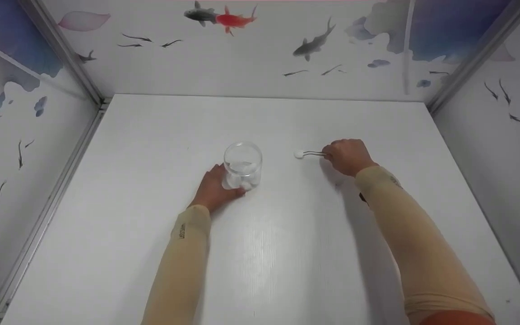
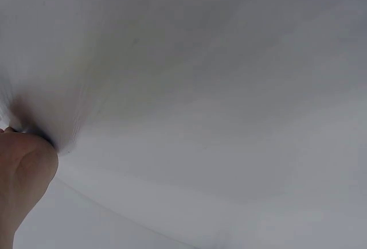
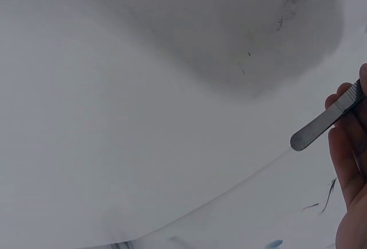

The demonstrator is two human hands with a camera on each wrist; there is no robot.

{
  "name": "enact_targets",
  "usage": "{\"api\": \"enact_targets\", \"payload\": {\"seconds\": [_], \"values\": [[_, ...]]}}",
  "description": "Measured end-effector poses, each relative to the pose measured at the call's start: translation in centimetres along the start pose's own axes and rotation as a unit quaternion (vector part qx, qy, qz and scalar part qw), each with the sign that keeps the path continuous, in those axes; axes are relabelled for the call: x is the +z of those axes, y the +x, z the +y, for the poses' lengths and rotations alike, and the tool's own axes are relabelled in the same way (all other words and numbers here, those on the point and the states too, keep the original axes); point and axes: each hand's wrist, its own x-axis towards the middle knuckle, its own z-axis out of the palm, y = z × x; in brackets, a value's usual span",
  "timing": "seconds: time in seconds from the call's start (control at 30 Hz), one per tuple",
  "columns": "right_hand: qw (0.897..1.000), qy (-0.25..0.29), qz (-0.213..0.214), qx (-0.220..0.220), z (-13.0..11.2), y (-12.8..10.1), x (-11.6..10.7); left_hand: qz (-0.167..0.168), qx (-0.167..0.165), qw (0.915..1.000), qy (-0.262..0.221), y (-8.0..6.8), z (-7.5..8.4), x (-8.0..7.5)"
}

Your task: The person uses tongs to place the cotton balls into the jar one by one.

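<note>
Near the middle of the white table [image 1: 287,253] stands a clear glass jar [image 1: 243,165] with white balls at its bottom. The left hand [image 1: 215,189], at the jar's 7 o'clock, wraps its fingers around the base. At the jar's 3 o'clock, the right hand [image 1: 346,156] pinches metal tweezers [image 1: 314,154], their tips closed on a white cotton ball [image 1: 299,154] on the tabletop.
</note>
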Motion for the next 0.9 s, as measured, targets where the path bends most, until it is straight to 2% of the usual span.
{"api": "enact_targets", "payload": {"seconds": [0.4,0.6,0.9], "values": [[1.000,-0.012,0.011,-0.010,-0.7,0.4,0.1,0.006,-0.002,1.0000,0.000,-0.1,-0.1,0.0],[1.000,-0.019,0.014,-0.020,-0.7,0.6,0.5,-0.004,-0.002,1.0000,0.005,-0.3,0.2,-0.1],[1.000,-0.026,-0.008,-0.008,-1.0,1.1,1.2,-0.001,-0.001,0.9999,0.015,-0.2,0.0,0.0]]}}
